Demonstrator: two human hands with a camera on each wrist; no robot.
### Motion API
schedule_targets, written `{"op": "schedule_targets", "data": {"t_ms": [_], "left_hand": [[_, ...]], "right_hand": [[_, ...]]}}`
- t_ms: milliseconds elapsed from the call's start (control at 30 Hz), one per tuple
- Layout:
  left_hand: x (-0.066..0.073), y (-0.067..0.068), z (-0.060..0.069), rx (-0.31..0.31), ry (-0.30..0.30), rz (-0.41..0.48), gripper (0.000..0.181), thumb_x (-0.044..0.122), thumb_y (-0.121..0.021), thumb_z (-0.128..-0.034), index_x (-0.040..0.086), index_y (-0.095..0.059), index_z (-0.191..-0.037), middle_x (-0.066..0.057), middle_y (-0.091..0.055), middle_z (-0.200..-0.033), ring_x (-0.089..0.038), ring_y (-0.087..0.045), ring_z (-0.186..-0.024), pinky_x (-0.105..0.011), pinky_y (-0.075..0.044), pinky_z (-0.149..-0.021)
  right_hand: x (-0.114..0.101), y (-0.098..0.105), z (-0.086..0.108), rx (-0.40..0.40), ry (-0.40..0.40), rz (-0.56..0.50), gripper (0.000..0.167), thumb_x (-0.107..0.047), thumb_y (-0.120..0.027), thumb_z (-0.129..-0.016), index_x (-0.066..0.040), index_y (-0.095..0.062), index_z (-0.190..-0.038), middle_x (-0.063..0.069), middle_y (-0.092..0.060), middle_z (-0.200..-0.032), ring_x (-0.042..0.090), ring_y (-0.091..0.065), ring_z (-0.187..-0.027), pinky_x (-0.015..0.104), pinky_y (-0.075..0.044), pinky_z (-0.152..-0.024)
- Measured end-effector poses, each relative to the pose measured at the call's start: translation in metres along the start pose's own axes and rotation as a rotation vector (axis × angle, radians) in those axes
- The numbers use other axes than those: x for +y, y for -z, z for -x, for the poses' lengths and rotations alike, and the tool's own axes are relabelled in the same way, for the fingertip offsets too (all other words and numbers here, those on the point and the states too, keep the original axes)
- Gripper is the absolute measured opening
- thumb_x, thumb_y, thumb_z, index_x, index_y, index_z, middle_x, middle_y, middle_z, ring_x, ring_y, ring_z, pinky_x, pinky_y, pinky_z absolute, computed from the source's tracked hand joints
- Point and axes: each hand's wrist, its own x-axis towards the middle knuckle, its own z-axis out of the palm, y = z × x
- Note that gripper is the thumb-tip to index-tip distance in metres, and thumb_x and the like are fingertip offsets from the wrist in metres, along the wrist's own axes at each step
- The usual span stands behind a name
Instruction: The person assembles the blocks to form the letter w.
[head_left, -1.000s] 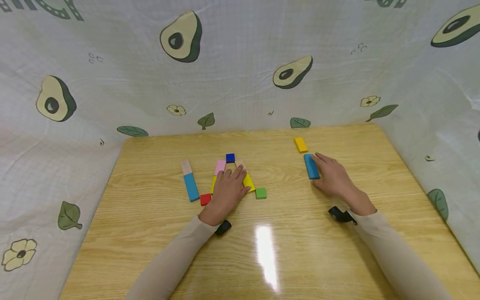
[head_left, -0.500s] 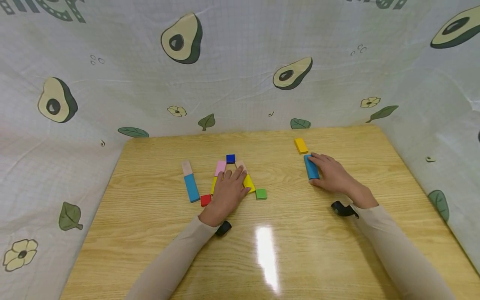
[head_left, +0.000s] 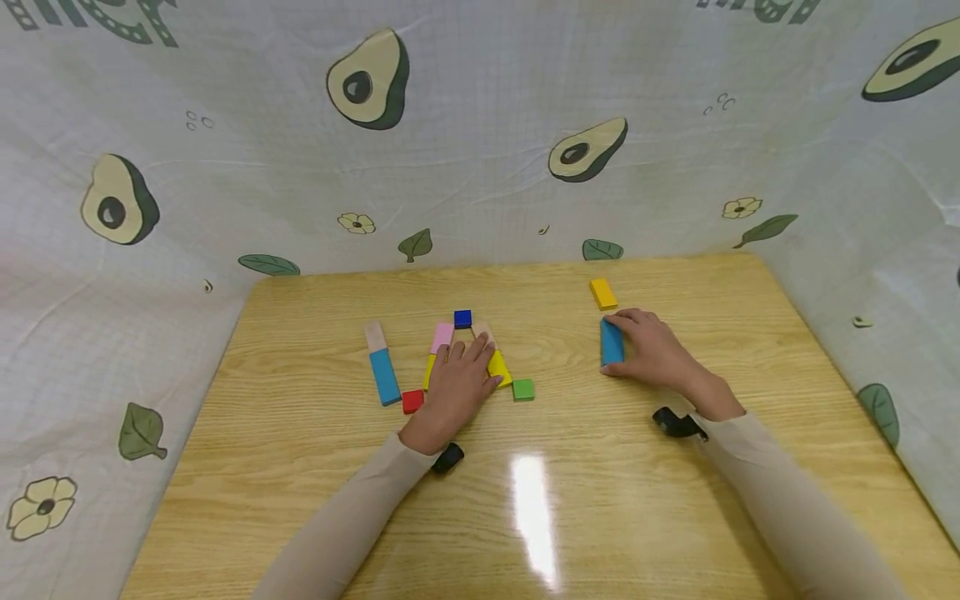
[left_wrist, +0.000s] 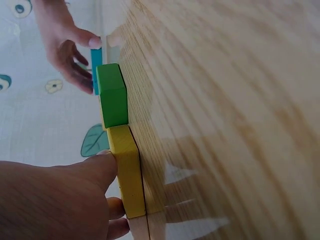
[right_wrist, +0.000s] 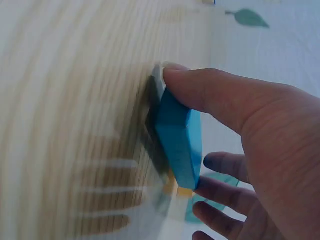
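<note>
My right hand (head_left: pixel 656 352) pinches a long blue block (head_left: pixel 611 343) between thumb and fingertips, on the right side of the table. In the right wrist view the blue block (right_wrist: pixel 181 135) appears lifted slightly, with a dark reflection beside it. My left hand (head_left: pixel 453 383) lies with relaxed, spread fingers over a group of flat blocks, its thumb touching a yellow block (left_wrist: pixel 127 170). Under and around its fingers are a second yellow block (head_left: pixel 430 371), a pink block (head_left: pixel 442 336) and a pale wooden block (head_left: pixel 483 332). The hand partly hides them.
A dark blue block (head_left: pixel 462 319) tops the group; a red block (head_left: pixel 412 402) and a green block (head_left: pixel 523 390) flank its lower ends. Further left lie another blue block (head_left: pixel 385 377) and a pale block (head_left: pixel 375 337) end to end. An orange-yellow block (head_left: pixel 603 294) lies behind my right hand.
My right hand has taken hold of the long blue block and shifted it slightly left and towards me, turning it straighter. The left hand has stayed in place.
</note>
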Motion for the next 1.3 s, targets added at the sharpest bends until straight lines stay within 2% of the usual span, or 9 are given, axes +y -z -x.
{"op": "schedule_targets", "data": {"t_ms": [300,500,767,967,1300], "left_hand": [[0.0,-0.002,0.0,-0.005,0.002,-0.002,0.061,0.049,-0.056,-0.1083,0.017,-0.049,-0.16,-0.003,-0.043,-0.167,-0.031,-0.052,-0.134,-0.047,-0.039,-0.11],[0.0,-0.001,0.0,-0.005,0.002,-0.004,0.061,0.05,-0.056,-0.1083,0.017,-0.049,-0.16,-0.003,-0.043,-0.167,-0.03,-0.053,-0.134,-0.047,-0.039,-0.111],[0.0,-0.002,0.0,-0.006,0.003,-0.005,0.061,0.05,-0.056,-0.1082,0.017,-0.049,-0.16,-0.002,-0.043,-0.167,-0.03,-0.053,-0.133,-0.047,-0.039,-0.11],[0.001,-0.001,-0.002,-0.024,0.01,-0.002,0.062,0.05,-0.055,-0.1086,0.018,-0.047,-0.161,-0.002,-0.041,-0.169,-0.03,-0.052,-0.136,-0.048,-0.038,-0.113],[0.001,-0.001,-0.001,-0.015,0.009,-0.008,0.061,0.05,-0.056,-0.1081,0.018,-0.049,-0.16,-0.002,-0.043,-0.167,-0.03,-0.053,-0.134,-0.047,-0.039,-0.111]], "right_hand": [[-0.044,-0.017,-0.005,0.046,0.081,0.028,0.086,-0.036,-0.092,-0.084,0.005,-0.054,-0.15,0.028,-0.054,-0.146,0.049,-0.048,-0.134,0.067,-0.038,-0.111],[-0.064,-0.03,-0.014,0.034,0.13,0.068,0.087,-0.041,-0.091,-0.084,0.004,-0.055,-0.15,0.025,-0.055,-0.145,0.046,-0.05,-0.133,0.064,-0.039,-0.113],[-0.075,-0.039,-0.024,0.039,0.153,0.092,0.088,-0.044,-0.091,-0.083,0.004,-0.056,-0.149,0.025,-0.056,-0.143,0.046,-0.052,-0.132,0.061,-0.04,-0.114],[-0.077,-0.044,-0.027,0.04,0.156,0.094,0.088,-0.044,-0.091,-0.083,0.003,-0.057,-0.149,0.025,-0.056,-0.143,0.045,-0.052,-0.131,0.061,-0.042,-0.112],[-0.078,-0.05,-0.029,0.044,0.162,0.118,0.085,-0.042,-0.091,-0.085,0.001,-0.057,-0.149,0.027,-0.054,-0.144,0.048,-0.051,-0.133,0.062,-0.043,-0.11]]}}
